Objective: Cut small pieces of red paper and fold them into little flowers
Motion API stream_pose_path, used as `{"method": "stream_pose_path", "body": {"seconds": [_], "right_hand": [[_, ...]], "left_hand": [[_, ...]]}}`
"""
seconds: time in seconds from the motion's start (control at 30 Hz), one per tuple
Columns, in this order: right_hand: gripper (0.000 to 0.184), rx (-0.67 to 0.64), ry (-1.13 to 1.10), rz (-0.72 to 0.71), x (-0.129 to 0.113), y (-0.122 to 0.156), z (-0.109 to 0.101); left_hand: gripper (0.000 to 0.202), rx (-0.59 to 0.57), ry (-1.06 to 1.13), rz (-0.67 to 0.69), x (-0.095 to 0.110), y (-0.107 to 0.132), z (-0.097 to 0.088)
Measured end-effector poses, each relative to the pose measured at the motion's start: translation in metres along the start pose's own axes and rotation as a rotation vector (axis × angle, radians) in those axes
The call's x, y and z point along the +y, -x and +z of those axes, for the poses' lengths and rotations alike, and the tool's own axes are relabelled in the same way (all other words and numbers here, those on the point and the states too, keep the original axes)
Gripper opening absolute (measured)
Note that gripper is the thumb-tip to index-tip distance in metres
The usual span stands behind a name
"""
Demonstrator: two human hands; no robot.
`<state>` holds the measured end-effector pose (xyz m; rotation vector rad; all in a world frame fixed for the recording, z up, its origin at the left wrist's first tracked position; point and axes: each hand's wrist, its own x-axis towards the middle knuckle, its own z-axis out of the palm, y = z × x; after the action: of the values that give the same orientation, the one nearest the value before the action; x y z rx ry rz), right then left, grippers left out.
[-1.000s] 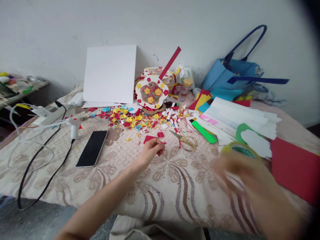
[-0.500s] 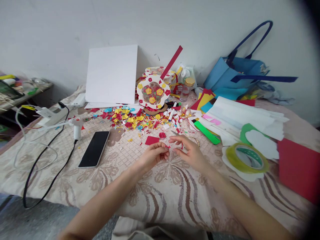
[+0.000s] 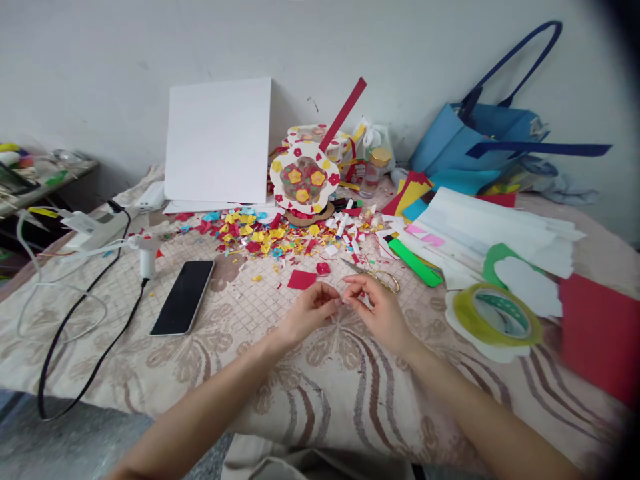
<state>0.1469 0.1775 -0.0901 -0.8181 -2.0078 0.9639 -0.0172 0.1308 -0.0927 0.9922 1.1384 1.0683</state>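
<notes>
Near the table's middle, the fingertips of my left hand point(image 3: 317, 307) and my right hand point(image 3: 371, 305) meet. My left hand is closed in a pinch; half a second ago it held a small red paper piece, now almost wholly hidden by the fingers. My right hand pinches against it, and what its fingertips grip is hidden. Just beyond my hands lie a flat red paper square point(image 3: 301, 279) and a small red paper flower point(image 3: 323, 268). Gold-handled scissors point(image 3: 387, 280) rest behind my right hand, partly covered by it.
Paper scraps point(image 3: 270, 235) spread before a flower-decorated lantern-like craft point(image 3: 326, 194). A phone point(image 3: 183, 298), a white hot-glue gun point(image 3: 147, 257) and cables lie left. Rightward are a green cutter point(image 3: 415, 263), a yellow tape roll point(image 3: 493, 312), red paper point(image 3: 597, 333) and a blue bag point(image 3: 445, 140).
My right hand has closed its fingers and come in to meet my left fingertips. The red piece is now covered. More of the scissors shows, and the view has shifted slightly.
</notes>
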Motion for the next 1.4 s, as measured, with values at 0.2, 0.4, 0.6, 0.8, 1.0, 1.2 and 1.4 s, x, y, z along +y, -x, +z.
{"method": "stream_pose_path", "body": {"seconds": [0.2,0.4,0.6,0.8,1.0,1.2,1.4], "right_hand": [[0.019,0.042,-0.074,0.099,0.004,0.001,0.003],[0.018,-0.131,-0.212,0.256,0.0,0.004,0.008],[0.014,-0.486,-0.676,0.444,-0.014,0.019,0.029],[0.013,-0.328,-0.213,0.27,-0.01,0.013,0.015],[0.003,0.124,0.214,-0.11,-0.001,0.004,-0.001],[0.023,0.022,0.274,-0.351,0.007,0.002,-0.002],[0.019,-0.02,0.237,-0.372,0.009,0.003,-0.001]], "left_hand": [[0.01,0.127,-0.468,0.311,-0.001,0.003,-0.002],[0.021,0.034,0.268,0.144,0.008,0.001,0.0],[0.02,-0.107,0.712,0.07,0.018,0.004,0.01],[0.014,0.056,0.636,0.046,0.009,-0.001,0.003],[0.02,0.102,0.519,-0.032,-0.003,-0.001,0.005],[0.019,0.04,0.52,-0.062,-0.004,0.001,0.01],[0.019,0.021,0.524,-0.106,-0.006,0.001,0.01]]}}
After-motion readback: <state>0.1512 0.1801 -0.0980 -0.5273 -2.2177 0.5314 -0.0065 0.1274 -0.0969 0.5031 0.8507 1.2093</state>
